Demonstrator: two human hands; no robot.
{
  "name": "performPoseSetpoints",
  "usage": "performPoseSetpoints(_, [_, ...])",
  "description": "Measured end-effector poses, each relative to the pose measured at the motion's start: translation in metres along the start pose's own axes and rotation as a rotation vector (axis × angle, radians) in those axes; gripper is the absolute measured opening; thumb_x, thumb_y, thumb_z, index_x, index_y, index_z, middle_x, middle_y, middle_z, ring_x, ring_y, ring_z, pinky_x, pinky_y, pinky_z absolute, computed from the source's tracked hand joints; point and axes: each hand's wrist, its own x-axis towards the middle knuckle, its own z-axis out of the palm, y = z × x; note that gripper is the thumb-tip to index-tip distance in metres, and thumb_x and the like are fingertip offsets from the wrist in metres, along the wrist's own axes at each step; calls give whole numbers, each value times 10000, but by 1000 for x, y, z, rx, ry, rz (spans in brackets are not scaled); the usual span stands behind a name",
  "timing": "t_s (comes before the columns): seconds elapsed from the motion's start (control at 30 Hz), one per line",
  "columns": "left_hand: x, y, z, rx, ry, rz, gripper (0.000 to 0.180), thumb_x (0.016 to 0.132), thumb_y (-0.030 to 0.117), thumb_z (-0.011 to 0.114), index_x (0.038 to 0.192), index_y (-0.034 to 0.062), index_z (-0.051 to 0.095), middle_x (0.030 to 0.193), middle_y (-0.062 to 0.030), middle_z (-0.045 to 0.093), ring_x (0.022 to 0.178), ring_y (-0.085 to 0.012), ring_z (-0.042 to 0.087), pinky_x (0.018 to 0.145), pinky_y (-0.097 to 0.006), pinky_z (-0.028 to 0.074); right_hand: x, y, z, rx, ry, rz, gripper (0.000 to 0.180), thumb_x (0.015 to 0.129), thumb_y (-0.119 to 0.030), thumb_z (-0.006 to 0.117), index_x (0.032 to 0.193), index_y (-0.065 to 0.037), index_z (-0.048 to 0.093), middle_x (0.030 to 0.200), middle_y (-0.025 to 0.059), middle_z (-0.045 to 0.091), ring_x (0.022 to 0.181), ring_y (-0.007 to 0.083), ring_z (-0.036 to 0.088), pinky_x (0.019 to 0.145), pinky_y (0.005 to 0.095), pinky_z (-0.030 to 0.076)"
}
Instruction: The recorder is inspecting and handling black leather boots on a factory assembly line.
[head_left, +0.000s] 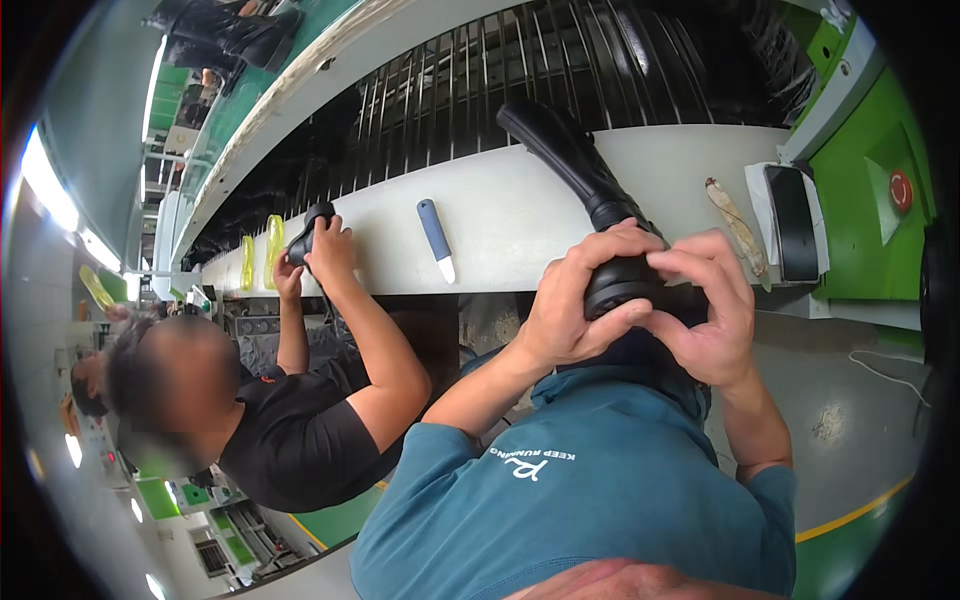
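A tall black boot (568, 160) lies over the edge of the pale worktable, its shaft pointing away from me and its toe and sole toward my body. My left hand (580, 295) is wrapped round the left side of the boot's foot, thumb along the sole edge. On the other side, my right hand (708, 305) curves with fingertips and thumb against the boot; part of its grip is hard to make out. Left of the boot lies a knife (436, 240) with a blue handle and a short pale blade. To the right rests a worn, wrapped stick-like tool (737, 230).
A dark phone (795, 222) lies at the table's right end, beside a green machine panel with a red button (901, 190). Metal rollers (480, 75) run behind the worktable (385, 235). At left, a co-worker handles a black shoe (305, 240) near yellow-green translucent pieces (274, 252).
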Motion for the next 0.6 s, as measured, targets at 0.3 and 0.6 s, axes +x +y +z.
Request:
performPoseSetpoints(0.3, [4, 10, 4, 191, 33, -9, 561, 949, 189, 836, 1376, -12, 533, 1348, -249, 680, 1172, -400, 720, 1008, -443, 576, -11, 0, 15, 6, 175, -120, 402, 820, -5, 897, 1192, 4, 744, 1265, 187, 787, 1229, 370, 725, 1046, 450, 589])
performPoseSetpoints(0.6, [-7, 12, 8, 124, 71, -31, 540, 1093, 356, 643, 1349, -69, 431, 1354, -423, 649, 1213, -442, 729, 1029, -504, 607, -8, 2, 9, 187, 62, -72, 289, 862, -19, 878, 1104, -13, 719, 1228, 190, 805, 1188, 342, 777, 1025, 417, 629])
